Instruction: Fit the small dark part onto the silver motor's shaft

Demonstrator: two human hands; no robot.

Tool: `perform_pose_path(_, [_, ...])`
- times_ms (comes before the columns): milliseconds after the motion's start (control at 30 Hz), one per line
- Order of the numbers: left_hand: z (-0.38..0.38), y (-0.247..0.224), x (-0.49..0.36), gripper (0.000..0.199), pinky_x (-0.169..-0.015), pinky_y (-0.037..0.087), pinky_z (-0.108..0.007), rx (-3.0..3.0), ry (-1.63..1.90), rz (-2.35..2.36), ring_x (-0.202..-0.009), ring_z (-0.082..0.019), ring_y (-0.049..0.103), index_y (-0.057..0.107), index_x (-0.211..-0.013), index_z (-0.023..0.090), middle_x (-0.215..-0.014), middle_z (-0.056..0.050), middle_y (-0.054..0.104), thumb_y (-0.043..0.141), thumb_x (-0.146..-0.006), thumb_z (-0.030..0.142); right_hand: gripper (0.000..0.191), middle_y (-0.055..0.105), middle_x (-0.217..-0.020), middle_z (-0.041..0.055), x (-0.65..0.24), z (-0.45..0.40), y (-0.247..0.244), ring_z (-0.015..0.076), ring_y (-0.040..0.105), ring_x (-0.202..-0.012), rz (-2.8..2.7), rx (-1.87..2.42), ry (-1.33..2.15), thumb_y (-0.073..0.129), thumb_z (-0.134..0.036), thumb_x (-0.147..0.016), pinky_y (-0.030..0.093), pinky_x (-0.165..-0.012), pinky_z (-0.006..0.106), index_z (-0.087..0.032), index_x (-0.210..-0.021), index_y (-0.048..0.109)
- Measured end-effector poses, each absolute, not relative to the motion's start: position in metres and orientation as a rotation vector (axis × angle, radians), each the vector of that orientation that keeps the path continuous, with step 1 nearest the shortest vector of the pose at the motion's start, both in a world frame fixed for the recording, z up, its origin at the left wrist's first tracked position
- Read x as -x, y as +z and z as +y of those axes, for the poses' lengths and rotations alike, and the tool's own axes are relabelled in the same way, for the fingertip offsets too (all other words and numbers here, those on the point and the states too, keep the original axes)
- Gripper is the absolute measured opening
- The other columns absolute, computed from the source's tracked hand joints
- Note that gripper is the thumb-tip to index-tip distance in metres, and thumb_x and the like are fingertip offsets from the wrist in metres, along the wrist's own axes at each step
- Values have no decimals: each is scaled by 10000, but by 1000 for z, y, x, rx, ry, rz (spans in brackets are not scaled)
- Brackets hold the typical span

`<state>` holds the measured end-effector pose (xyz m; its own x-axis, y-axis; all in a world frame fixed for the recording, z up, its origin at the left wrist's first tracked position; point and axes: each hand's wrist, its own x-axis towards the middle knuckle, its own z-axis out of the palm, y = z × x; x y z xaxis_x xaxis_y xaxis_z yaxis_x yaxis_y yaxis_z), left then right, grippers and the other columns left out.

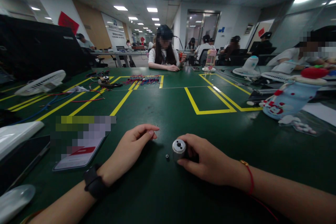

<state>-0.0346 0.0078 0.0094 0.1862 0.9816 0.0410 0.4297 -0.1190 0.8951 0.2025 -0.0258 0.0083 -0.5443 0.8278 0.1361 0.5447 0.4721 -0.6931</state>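
My right hand [202, 157] is wrapped round a silver metal cylinder [179, 149], which stands upright on the green table [154, 196]. Its round top face has a dark centre hole and smaller dark holes beside it. Just left of the cylinder lies a tiny metal ring-like part [167, 156], apart from it. My left hand [139, 138] hovers to the left, thumb and forefinger pinched together. Whatever is between those fingertips is too small to name. A black band sits on my left wrist, a red cord on my right.
A phone [78, 161] and a white mouse [15, 199] lie at left. Coloured wires [143, 79] are heaped farther back, near yellow tape lines [216, 112]. At right stands a blue bottle [291, 98] beside a plastic bag [301, 126]. A person [164, 50] sits opposite.
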Motion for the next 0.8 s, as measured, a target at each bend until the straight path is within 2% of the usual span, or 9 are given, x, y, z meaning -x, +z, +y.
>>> perform_pose_path(567, [7,7,35,222,-794,408,-314,-1756,784,1330,-880,-203,615,641,-1037,262,-900,11,662,487,-913,362,345,568,-966,20,-203,-26,6,140,510,-734,-2274,1118,814,641,-204,-803,433,-646,281,-208,-1126,519])
perform_pose_path(800, [7,10,36,210,-819,425,-334,-1848,704,1275,-914,-206,609,628,-1045,252,-949,-7,653,464,-920,289,347,564,-951,15,-203,-25,6,140,509,-731,-2278,1134,810,640,-208,-804,432,-642,283,-211,-1129,516])
